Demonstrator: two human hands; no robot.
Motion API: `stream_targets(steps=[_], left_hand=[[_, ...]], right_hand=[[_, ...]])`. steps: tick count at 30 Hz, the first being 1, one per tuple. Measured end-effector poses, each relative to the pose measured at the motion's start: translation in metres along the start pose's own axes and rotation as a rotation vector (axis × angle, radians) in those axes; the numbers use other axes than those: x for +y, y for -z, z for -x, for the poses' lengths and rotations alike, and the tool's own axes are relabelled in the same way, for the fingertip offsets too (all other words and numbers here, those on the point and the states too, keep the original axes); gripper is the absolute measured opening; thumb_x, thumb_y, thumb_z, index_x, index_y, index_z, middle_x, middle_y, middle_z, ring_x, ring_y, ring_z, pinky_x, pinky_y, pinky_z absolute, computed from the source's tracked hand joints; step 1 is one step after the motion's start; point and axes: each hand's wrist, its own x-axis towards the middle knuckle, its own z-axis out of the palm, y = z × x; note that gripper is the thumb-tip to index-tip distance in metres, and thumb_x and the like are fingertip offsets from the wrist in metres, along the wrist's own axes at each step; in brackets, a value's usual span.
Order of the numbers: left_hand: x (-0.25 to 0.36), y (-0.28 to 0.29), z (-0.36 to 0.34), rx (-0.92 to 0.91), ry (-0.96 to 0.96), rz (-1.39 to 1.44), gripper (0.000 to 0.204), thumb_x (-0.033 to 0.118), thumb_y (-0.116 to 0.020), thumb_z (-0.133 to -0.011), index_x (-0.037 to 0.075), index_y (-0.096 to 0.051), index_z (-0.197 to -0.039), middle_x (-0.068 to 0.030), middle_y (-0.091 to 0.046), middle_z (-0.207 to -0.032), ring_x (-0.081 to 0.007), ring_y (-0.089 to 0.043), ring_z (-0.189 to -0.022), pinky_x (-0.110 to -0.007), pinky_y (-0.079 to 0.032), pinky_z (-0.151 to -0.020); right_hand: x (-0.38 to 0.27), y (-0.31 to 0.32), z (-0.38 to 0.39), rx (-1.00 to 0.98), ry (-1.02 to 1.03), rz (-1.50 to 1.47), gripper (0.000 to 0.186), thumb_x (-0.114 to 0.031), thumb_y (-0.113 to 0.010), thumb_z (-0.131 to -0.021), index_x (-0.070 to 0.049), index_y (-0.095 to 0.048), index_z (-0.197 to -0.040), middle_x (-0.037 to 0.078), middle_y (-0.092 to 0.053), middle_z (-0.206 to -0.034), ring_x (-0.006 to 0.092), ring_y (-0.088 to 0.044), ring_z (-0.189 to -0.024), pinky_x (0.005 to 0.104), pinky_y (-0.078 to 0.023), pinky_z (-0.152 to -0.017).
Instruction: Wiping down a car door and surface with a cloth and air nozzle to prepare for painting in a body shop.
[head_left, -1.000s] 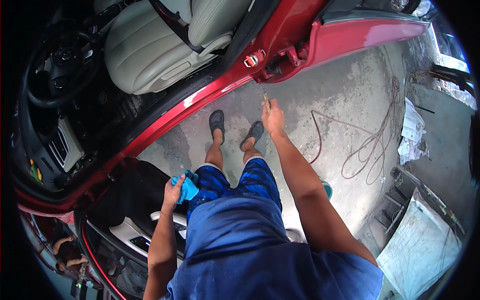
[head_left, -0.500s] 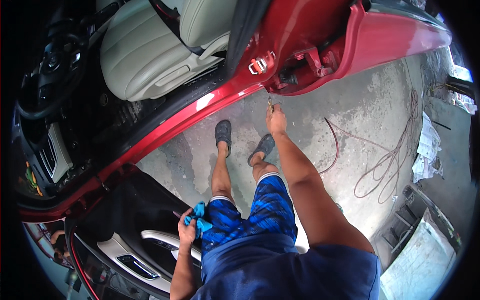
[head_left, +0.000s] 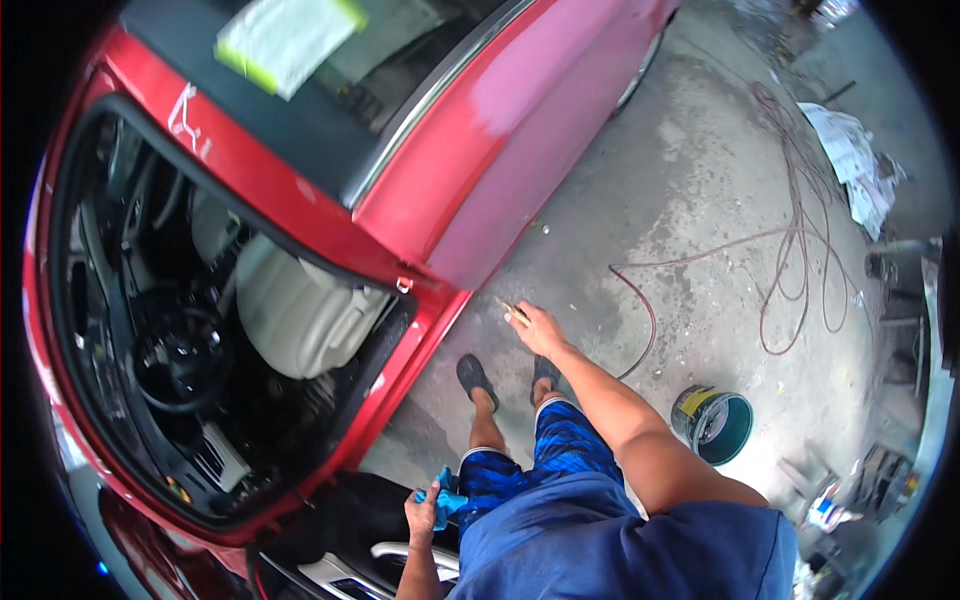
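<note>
My right hand (head_left: 540, 330) is closed on a small slender tool with a yellowish handle (head_left: 517, 314), held over the concrete floor just off the red door sill. Its exact kind is too small to make out. Low by my left thigh, my left hand (head_left: 421, 516) grips a crumpled blue cloth (head_left: 447, 499). Nearest to the tool is the lower front corner of the red rear door (head_left: 440, 215), which has dull pinkish patches on its outer skin. A small metal latch loop (head_left: 404, 285) sits on the red door pillar.
The front doorway opens onto a pale seat (head_left: 300, 310) and a dark steering wheel (head_left: 180, 358). The open front door (head_left: 340, 515) is beside my left arm. A bucket (head_left: 735, 428) stands right of me; beyond it lie a reddish hose (head_left: 700, 258) and crumpled paper (head_left: 850, 160).
The view has risen, bringing in the roof and bucket. The rear door's inner hinges no longer show; its outer skin does. Both hands still hold the same things.
</note>
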Motion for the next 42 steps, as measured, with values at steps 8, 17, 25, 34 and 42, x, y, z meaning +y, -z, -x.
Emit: stream_targets(steps=[8, 17, 25, 34, 42], left_hand=[[0.072, 0.005, -0.09, 0.103, -0.503, -0.354, 0.035, 0.011, -0.073, -0.073, 0.003, -0.065, -0.106, -0.0179, -0.068, -0.088, -0.0284, -0.068, -0.083, -0.038, -0.053, -0.078], [0.195, -0.066, -0.115, -0.385, -0.121, -0.422, 0.04, 0.027, -0.07, -0.09, 0.011, -0.068, -0.127, -0.0142, -0.071, -0.104, -0.0245, -0.068, -0.095, -0.039, -0.055, -0.082], [0.208, -0.158, -0.144, -0.363, -0.231, -0.4, 0.038, 0.027, -0.071, -0.088, 0.014, -0.07, -0.124, -0.0158, -0.072, -0.107, -0.0231, -0.068, -0.097, -0.037, -0.054, -0.085], [0.314, -0.244, -0.141, -0.532, -0.311, -0.381, 0.039, 0.016, -0.07, -0.084, 0.004, -0.07, -0.12, -0.0147, -0.073, -0.098, -0.0185, -0.068, -0.085, -0.035, -0.055, -0.071], [0.384, -0.262, -0.069, -0.254, -0.286, -0.103, 0.029, 0.023, -0.066, -0.09, 0.001, -0.073, -0.108, -0.0095, -0.072, -0.098, -0.0203, -0.067, -0.09, -0.036, -0.054, -0.083]], right_hand=[[-0.079, 0.179, -0.007, 0.256, -0.042, 0.046, 0.035, -0.045, -0.065, -0.094, -0.011, -0.063, -0.102, 0.021, -0.07, -0.088, 0.0461, -0.066, -0.085, 0.0526, -0.051, -0.07], [-0.177, 0.276, -0.021, 0.262, 0.184, 0.057, 0.036, -0.039, -0.064, -0.095, -0.004, -0.064, -0.101, 0.023, -0.07, -0.087, 0.0451, -0.067, -0.088, 0.0526, -0.053, -0.075], [-0.184, 0.37, -0.091, 0.269, 0.16, 0.168, 0.036, -0.04, -0.063, -0.096, -0.004, -0.065, -0.102, 0.023, -0.071, -0.09, 0.044, -0.068, -0.09, 0.0527, -0.053, -0.077], [-0.178, 0.488, -0.17, 0.365, 0.205, 0.256, 0.035, -0.039, -0.065, -0.094, -0.005, -0.062, -0.098, 0.026, -0.068, -0.089, 0.0468, -0.065, -0.09, 0.0524, -0.051, -0.076], [-0.182, 0.584, -0.284, 0.442, 0.262, 0.208, 0.036, -0.04, -0.064, -0.094, -0.003, -0.062, -0.096, 0.027, -0.068, -0.094, 0.049, -0.063, -0.095, 0.0537, -0.05, -0.08]])
